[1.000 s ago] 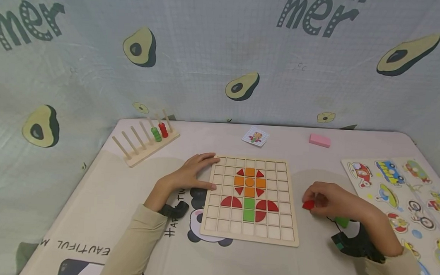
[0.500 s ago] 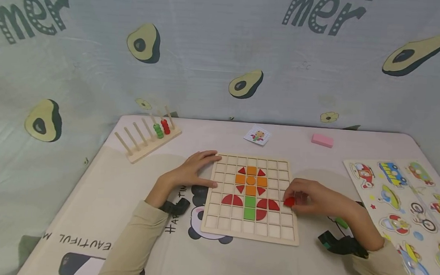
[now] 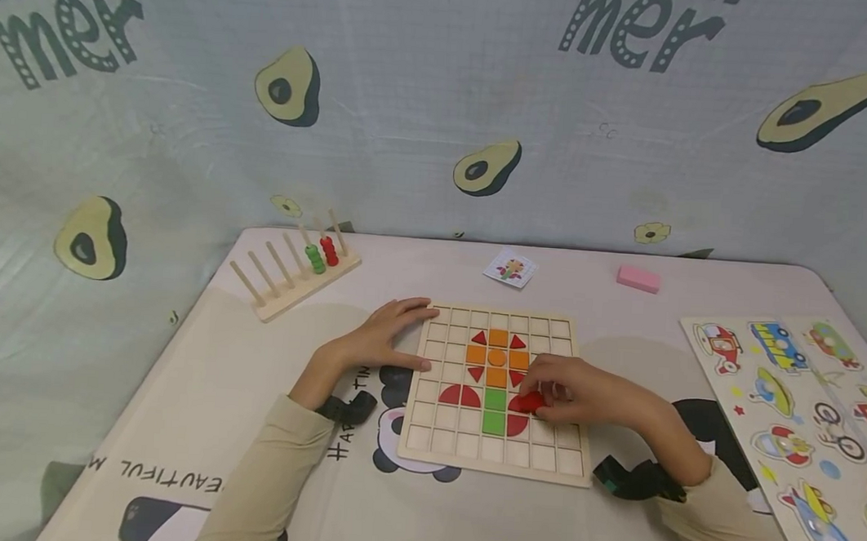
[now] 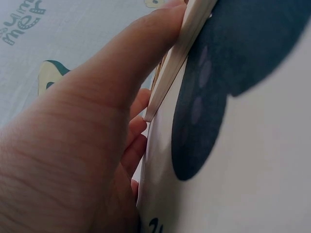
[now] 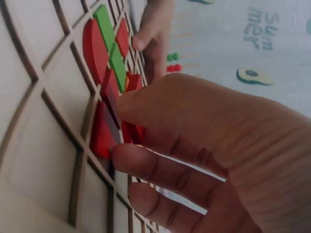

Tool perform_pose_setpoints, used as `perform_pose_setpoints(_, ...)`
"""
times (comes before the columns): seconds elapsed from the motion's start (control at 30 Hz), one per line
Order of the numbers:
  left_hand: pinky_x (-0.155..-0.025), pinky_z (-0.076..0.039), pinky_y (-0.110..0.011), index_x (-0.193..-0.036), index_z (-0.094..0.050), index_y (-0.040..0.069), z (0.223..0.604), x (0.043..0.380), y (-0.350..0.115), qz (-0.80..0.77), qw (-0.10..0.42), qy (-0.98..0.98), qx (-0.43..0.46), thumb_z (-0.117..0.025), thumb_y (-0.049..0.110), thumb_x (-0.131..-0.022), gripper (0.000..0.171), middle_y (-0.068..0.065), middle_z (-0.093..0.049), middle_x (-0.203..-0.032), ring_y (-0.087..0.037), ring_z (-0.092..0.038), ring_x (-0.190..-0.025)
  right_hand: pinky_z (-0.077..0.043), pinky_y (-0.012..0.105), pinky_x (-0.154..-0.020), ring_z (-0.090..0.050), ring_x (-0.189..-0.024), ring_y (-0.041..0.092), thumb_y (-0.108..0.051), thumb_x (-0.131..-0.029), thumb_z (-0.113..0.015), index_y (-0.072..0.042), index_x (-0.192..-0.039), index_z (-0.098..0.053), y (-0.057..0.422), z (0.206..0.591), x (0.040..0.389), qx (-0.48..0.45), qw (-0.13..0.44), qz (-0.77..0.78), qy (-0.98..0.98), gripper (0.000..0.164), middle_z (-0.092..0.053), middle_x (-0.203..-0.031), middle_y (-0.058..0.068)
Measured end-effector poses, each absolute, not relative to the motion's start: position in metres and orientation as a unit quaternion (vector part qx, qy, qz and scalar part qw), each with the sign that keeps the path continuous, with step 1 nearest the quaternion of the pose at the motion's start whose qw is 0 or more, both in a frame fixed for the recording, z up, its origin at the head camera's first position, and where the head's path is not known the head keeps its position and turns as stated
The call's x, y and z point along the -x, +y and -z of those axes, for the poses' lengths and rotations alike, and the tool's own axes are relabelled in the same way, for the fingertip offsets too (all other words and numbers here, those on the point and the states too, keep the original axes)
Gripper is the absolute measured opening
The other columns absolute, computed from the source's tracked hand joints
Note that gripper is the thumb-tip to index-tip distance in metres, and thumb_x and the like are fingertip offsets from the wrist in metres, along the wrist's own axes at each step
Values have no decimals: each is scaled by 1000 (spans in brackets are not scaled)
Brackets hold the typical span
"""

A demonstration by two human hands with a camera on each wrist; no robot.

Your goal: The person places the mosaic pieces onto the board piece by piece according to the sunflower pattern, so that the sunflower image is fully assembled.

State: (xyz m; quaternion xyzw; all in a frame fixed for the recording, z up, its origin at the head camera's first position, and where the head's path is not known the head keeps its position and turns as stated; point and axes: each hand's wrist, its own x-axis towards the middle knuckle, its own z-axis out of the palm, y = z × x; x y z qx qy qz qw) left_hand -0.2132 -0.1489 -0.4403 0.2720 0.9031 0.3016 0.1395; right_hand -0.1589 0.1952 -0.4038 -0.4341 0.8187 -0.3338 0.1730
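A wooden grid board (image 3: 493, 461) lies on the table in the head view. Set in it are orange squares (image 3: 499, 338), an orange circle (image 3: 497, 358), small red triangles (image 3: 475, 375), green squares (image 3: 494, 422) and red quarter-circles (image 3: 451, 396). My left hand (image 3: 374, 341) rests at the board's left edge, thumb and fingertips touching it. Over the grid's right half, my right hand (image 3: 585, 393) pinches a red block (image 3: 532, 401), apparently a quarter-circle, just beside the other red pieces. In the right wrist view, the right thumb (image 5: 146, 104) covers part of these pieces.
A patterned card (image 3: 510, 268) and a pink eraser-like block (image 3: 638, 279) lie behind the board. Back left stands a peg rack (image 3: 308, 284) with green and red beads. A picture puzzle board (image 3: 794, 404) is at the right.
The right hand has carried the red block leftward from the table beside the board to above the grid's red pieces. The left hand has stayed at the board's edge.
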Motion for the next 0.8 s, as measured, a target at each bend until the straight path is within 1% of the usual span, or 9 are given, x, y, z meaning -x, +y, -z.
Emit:
perform_pose_setpoints(0.17,-117,-13,-56,-149,-41,17,441,213,-148,-302,139,903,-273,-79,40,-79,82,-8,-25,-159,-33,-15,-147,-47,20,-62,-51,-75,8,-3,-85,-71,-13,-100,-68,181,407,159,452,166,323,815,18,-55,-89,-5)
perform_pose_setpoints(0.4,-117,-12,-56,-148,-41,16,442,215,-150,-297,131,904,-279,-79,39,-79,82,-9,-26,-159,-34,-15,-147,-48,21,-69,-51,-82,9,-6,-88,-68,-14,-104,-68,159,403,155,445,183,312,819,18,-55,-94,-7)
perform_pose_setpoints(0.57,-117,-13,-57,-148,-42,16,442,215,-150,-299,128,903,-280,-79,39,-79,81,-9,-26,-159,-34,-17,-147,-47,21,-71,-50,-81,9,-7,-88,-67,-16,-105,-68,145,403,152,447,201,300,818,19,-55,-97,-8)
perform_pose_setpoints(0.67,-117,-13,-57,-148,-42,15,442,214,-150,-301,127,902,-282,-79,38,-79,81,-10,-27,-158,-34,-17,-146,-48,21,-76,-51,-86,8,-9,-89,-67,-18,-105,-68,138,404,149,455,205,289,817,19,-56,-100,-9)
perform_pose_setpoints(0.8,-117,-13,-57,-148,-42,15,441,214,-149,-301,128,901,-284,-79,38,-79,81,-9,-26,-159,-34,-18,-146,-48,26,-92,-51,-99,8,-7,-88,-66,-21,-102,-69,131,406,145,463,200,275,819,19,-59,-103,-12)
